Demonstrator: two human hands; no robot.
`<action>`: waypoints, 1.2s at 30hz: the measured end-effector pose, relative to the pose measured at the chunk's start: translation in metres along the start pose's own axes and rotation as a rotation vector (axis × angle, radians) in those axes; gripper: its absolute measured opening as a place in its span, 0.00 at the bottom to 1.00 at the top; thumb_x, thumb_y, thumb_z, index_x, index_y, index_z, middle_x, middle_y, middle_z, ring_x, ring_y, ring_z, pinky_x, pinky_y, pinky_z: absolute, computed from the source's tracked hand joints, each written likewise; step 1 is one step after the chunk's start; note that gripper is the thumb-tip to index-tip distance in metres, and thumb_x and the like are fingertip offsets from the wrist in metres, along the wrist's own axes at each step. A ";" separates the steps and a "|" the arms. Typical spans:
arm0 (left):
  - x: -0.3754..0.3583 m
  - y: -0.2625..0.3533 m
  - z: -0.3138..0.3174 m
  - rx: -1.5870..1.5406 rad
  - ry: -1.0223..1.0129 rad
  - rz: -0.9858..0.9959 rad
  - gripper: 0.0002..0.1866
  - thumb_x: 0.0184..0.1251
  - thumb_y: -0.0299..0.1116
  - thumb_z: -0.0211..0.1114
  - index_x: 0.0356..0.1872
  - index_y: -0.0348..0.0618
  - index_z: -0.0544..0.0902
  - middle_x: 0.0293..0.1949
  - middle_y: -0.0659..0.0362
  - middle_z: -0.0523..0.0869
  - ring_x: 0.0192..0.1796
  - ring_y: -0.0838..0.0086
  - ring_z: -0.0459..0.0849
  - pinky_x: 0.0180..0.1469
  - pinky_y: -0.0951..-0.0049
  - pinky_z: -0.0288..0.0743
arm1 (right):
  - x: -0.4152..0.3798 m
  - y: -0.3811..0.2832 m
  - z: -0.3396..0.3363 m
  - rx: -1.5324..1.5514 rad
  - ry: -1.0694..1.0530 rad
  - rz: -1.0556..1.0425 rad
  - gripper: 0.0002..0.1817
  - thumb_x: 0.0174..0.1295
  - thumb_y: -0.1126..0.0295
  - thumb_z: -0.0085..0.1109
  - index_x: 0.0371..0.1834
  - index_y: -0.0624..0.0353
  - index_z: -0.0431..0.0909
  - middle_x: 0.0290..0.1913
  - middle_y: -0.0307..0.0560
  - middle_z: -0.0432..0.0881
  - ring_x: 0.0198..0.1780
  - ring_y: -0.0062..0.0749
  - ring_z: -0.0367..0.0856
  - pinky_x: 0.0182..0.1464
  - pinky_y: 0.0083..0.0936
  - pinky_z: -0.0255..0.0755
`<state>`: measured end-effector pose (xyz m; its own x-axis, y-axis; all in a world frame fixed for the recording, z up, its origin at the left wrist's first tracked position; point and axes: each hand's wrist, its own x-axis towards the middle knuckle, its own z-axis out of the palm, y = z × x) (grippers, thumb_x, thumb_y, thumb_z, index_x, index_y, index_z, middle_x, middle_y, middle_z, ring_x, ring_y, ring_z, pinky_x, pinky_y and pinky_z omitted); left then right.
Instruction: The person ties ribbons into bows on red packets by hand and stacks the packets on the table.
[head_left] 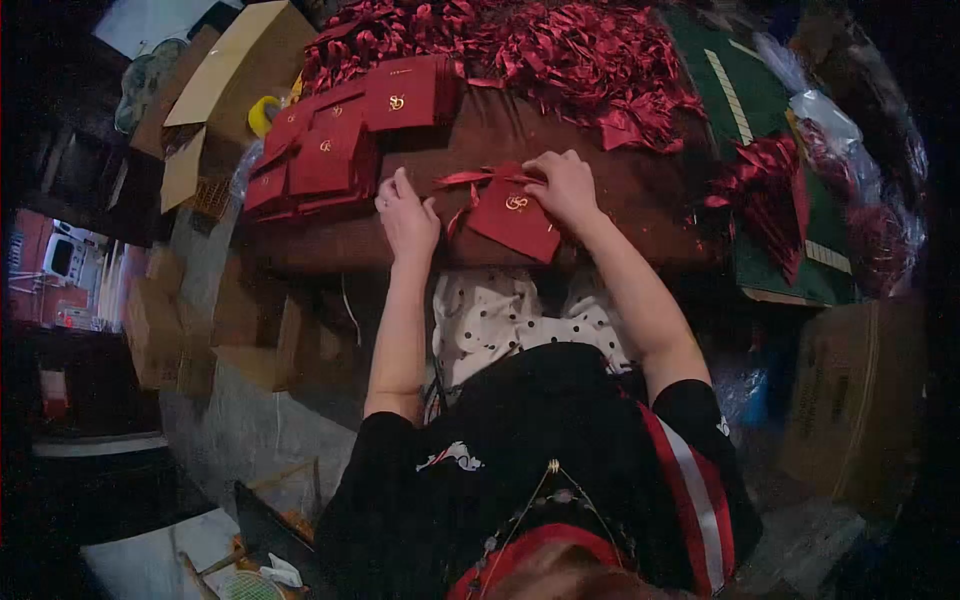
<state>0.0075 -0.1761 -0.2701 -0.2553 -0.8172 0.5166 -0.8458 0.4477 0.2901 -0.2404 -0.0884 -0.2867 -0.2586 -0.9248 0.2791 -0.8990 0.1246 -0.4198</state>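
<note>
A red gift bag or card (515,222) with a gold emblem lies tilted on the brown-covered table in front of me. A red ribbon (462,180) runs across its top edge, its loose end trailing left. My right hand (566,190) pinches the ribbon at the upper right corner of the red piece. Left of it, my left hand (408,218) is raised with fingers apart, holding nothing, close to the ribbon's loose end. Stacks of similar red pieces (330,155) with gold emblems stand beyond my left hand.
A large heap of red ribbons (590,65) covers the table's back. At right, more red ribbon pieces (765,200) lie on a green board (820,215), with clear plastic wrap (830,115) beyond. Cardboard boxes (225,75) and yellow tape (263,116) are at left.
</note>
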 end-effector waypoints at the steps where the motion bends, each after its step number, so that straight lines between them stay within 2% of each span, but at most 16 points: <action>1: -0.004 0.016 -0.016 -0.010 0.041 0.062 0.27 0.57 0.30 0.72 0.59 0.41 0.76 0.58 0.42 0.73 0.58 0.45 0.74 0.59 0.52 0.71 | 0.003 0.001 -0.003 0.026 0.006 -0.001 0.23 0.52 0.54 0.75 0.52 0.43 0.86 0.50 0.38 0.84 0.57 0.44 0.75 0.59 0.43 0.68; 2: -0.010 0.027 -0.019 -0.071 0.079 0.128 0.26 0.58 0.33 0.73 0.59 0.40 0.77 0.57 0.44 0.74 0.57 0.46 0.74 0.59 0.52 0.71 | 0.009 0.001 -0.008 0.023 -0.017 0.007 0.23 0.53 0.54 0.75 0.52 0.44 0.86 0.51 0.38 0.84 0.57 0.44 0.75 0.59 0.42 0.69; 4: -0.019 0.041 -0.015 -0.251 -0.232 0.259 0.27 0.64 0.41 0.73 0.60 0.38 0.77 0.55 0.44 0.75 0.58 0.49 0.73 0.58 0.53 0.71 | 0.013 0.008 -0.010 0.067 -0.032 -0.004 0.22 0.53 0.53 0.75 0.51 0.44 0.87 0.52 0.41 0.85 0.55 0.43 0.78 0.59 0.40 0.71; 7: -0.034 0.053 0.003 -0.220 -0.375 0.154 0.30 0.62 0.48 0.73 0.60 0.40 0.78 0.52 0.46 0.77 0.58 0.51 0.74 0.59 0.54 0.72 | 0.006 0.024 -0.026 0.297 0.113 -0.130 0.19 0.57 0.56 0.72 0.51 0.46 0.86 0.53 0.42 0.86 0.51 0.42 0.81 0.57 0.38 0.73; 10: -0.034 0.051 0.013 -0.155 -0.364 0.136 0.32 0.61 0.50 0.74 0.60 0.40 0.77 0.52 0.46 0.76 0.59 0.49 0.74 0.59 0.52 0.73 | -0.020 0.031 -0.073 0.311 0.068 -0.486 0.19 0.52 0.75 0.68 0.49 0.48 0.85 0.53 0.38 0.85 0.52 0.40 0.82 0.56 0.36 0.75; 13: -0.031 0.054 0.010 -0.122 -0.392 0.094 0.35 0.58 0.51 0.76 0.60 0.40 0.77 0.54 0.47 0.75 0.59 0.49 0.74 0.58 0.52 0.74 | -0.052 0.032 -0.096 0.068 -0.239 -0.583 0.22 0.48 0.79 0.64 0.48 0.46 0.85 0.55 0.34 0.83 0.53 0.37 0.80 0.56 0.35 0.75; 15: -0.036 0.049 0.018 -0.149 -0.315 0.112 0.36 0.55 0.52 0.77 0.60 0.42 0.78 0.54 0.47 0.75 0.58 0.49 0.75 0.57 0.51 0.75 | -0.064 0.046 -0.081 -0.102 -0.290 -0.629 0.19 0.50 0.79 0.60 0.46 0.49 0.85 0.56 0.34 0.82 0.54 0.37 0.79 0.55 0.34 0.75; 16: -0.037 0.051 0.017 -0.151 -0.317 0.090 0.35 0.55 0.52 0.77 0.60 0.43 0.78 0.54 0.47 0.75 0.58 0.49 0.74 0.57 0.51 0.74 | -0.066 0.048 -0.075 -0.040 -0.170 -0.701 0.14 0.52 0.78 0.56 0.41 0.51 0.84 0.55 0.37 0.82 0.53 0.39 0.78 0.54 0.34 0.74; 19: -0.044 0.057 0.013 -0.172 -0.256 0.068 0.34 0.57 0.48 0.77 0.61 0.45 0.76 0.55 0.47 0.73 0.59 0.49 0.73 0.59 0.52 0.73 | -0.066 0.053 -0.072 -0.026 -0.095 -0.693 0.12 0.48 0.72 0.63 0.38 0.51 0.82 0.52 0.42 0.82 0.51 0.43 0.79 0.53 0.37 0.75; 20: -0.048 0.060 0.013 -0.180 -0.212 0.078 0.33 0.58 0.47 0.77 0.61 0.45 0.75 0.56 0.47 0.73 0.59 0.49 0.73 0.60 0.52 0.72 | -0.068 0.049 -0.074 -0.008 -0.080 -0.671 0.09 0.53 0.74 0.65 0.39 0.51 0.82 0.51 0.42 0.81 0.53 0.43 0.78 0.53 0.36 0.74; 24: -0.052 0.060 0.013 -0.249 -0.168 0.058 0.32 0.56 0.42 0.78 0.59 0.46 0.74 0.54 0.47 0.74 0.58 0.50 0.73 0.58 0.53 0.72 | -0.065 0.013 -0.059 0.339 0.093 -0.432 0.11 0.55 0.73 0.65 0.42 0.52 0.82 0.42 0.44 0.83 0.45 0.46 0.80 0.49 0.38 0.75; 26: -0.048 0.062 0.012 -0.263 -0.192 -0.007 0.30 0.54 0.44 0.80 0.55 0.45 0.75 0.51 0.49 0.76 0.56 0.53 0.75 0.55 0.55 0.72 | -0.057 -0.005 -0.045 0.337 0.223 -0.403 0.11 0.56 0.73 0.66 0.42 0.53 0.82 0.40 0.44 0.83 0.43 0.47 0.80 0.49 0.39 0.75; 27: -0.050 0.060 0.020 -0.312 -0.131 -0.061 0.33 0.45 0.45 0.82 0.49 0.42 0.76 0.46 0.51 0.80 0.51 0.51 0.77 0.55 0.55 0.73 | -0.052 -0.011 -0.035 0.352 0.238 -0.387 0.10 0.56 0.72 0.66 0.42 0.53 0.82 0.40 0.45 0.83 0.43 0.46 0.80 0.49 0.39 0.75; 32: -0.049 0.054 0.024 -0.430 -0.132 -0.133 0.33 0.38 0.46 0.85 0.43 0.43 0.78 0.34 0.56 0.81 0.41 0.57 0.80 0.46 0.57 0.74 | -0.030 -0.033 0.004 0.452 0.241 -0.268 0.07 0.59 0.69 0.67 0.39 0.56 0.84 0.38 0.49 0.84 0.44 0.49 0.81 0.48 0.43 0.74; 34: -0.050 0.052 0.026 -0.430 -0.101 -0.112 0.31 0.39 0.45 0.85 0.42 0.42 0.79 0.34 0.56 0.81 0.41 0.57 0.81 0.46 0.57 0.75 | -0.023 -0.034 0.013 0.379 0.193 -0.298 0.07 0.59 0.68 0.67 0.39 0.56 0.85 0.38 0.49 0.85 0.44 0.50 0.82 0.47 0.45 0.75; 36: -0.048 0.049 0.024 -0.365 -0.197 -0.121 0.27 0.51 0.45 0.81 0.48 0.43 0.81 0.39 0.56 0.83 0.44 0.61 0.83 0.47 0.59 0.76 | -0.018 -0.033 0.021 0.313 0.129 -0.296 0.08 0.60 0.67 0.66 0.39 0.57 0.85 0.38 0.49 0.85 0.44 0.49 0.82 0.49 0.45 0.74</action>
<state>-0.0331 -0.1234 -0.2998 -0.2790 -0.9098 0.3074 -0.6629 0.4141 0.6238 -0.1982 -0.0837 -0.2959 -0.0664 -0.8495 0.5235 -0.7960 -0.2712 -0.5412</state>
